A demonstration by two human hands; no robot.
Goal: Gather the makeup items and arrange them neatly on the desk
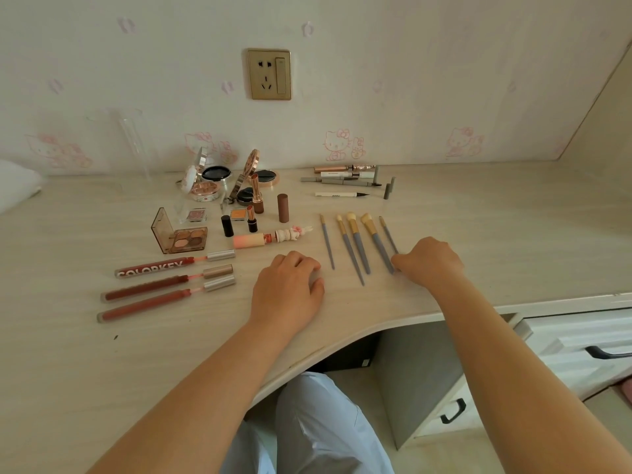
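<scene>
1. Five brushes lie fanned mid-desk; the right hand curls over two handle ends and could scatter them.
2. The left hand rests loosely curled, empty, near the tubes.

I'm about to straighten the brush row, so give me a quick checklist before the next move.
1. Right hand on the rightmost brushes: ok, its fingers touch their handle ends.
2. Firm grip on a brush: cannot tell, fingers curl over the ends.
3. Left hand free: ok, resting on the desk, holding nothing.
4. Brush row even: not ok, five brushes fan out, ends unaligned.
5. Lip gloss tubes parallel: ok.
6. Lipsticks capped: not ok, two stand open.
</scene>
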